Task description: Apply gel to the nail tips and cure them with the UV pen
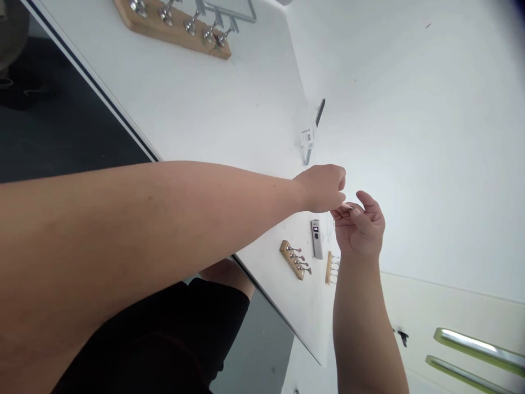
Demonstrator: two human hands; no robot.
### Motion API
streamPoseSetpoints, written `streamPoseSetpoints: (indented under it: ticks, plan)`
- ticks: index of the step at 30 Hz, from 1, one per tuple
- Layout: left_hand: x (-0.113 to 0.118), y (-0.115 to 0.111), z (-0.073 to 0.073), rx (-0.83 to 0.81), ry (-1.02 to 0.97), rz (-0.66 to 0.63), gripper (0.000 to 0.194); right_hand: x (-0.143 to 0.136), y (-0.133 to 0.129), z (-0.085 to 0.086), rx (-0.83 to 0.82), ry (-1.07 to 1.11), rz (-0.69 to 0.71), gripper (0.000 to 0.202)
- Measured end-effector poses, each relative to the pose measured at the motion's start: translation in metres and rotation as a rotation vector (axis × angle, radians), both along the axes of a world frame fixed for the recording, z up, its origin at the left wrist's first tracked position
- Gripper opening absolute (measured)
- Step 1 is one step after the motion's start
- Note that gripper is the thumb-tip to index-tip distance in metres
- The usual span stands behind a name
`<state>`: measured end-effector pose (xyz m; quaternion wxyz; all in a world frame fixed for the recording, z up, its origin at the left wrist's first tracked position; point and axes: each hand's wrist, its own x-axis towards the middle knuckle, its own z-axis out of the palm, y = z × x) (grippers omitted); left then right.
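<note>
The view is turned sideways. My left hand (322, 187), at the end of the forearm crossing from the left edge, is closed with its fingers curled, its back towards me. It meets my right hand (363, 230), which rises from the bottom edge with its palm turned to me. Between the fingertips of both hands lies a small thin pale piece (348, 206), too small to name, pinched by my right thumb and fingers. Whatever the left fingers grip is hidden. Below the hands, a grey handheld device with a small display (316, 239) lies on the white table (213, 109).
Two small wooden blocks with metal stands (293, 260) lie near the device. At the top a larger wooden block with metal stands (176, 34) sits beside a thin-framed panel (235, 7). A white packet (307, 137) and a dark flat strip (320, 112) lie further along.
</note>
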<state>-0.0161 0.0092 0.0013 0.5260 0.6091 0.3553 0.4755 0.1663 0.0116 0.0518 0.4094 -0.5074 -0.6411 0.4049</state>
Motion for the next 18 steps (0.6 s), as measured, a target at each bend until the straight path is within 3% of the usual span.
streamPoseSetpoints:
  ticks: [13,18]
  plan:
    - [0.0035,-0.0009,0.0029,-0.157,-0.167,0.020,0.013,-0.0027,-0.0010,-0.0045,0.016,0.057,-0.023,0.036]
    - [0.0055,0.0006,0.0018,-0.156,-0.213,0.021,0.010,0.0049,0.0011,-0.0041,0.058,0.092,-0.095,0.031]
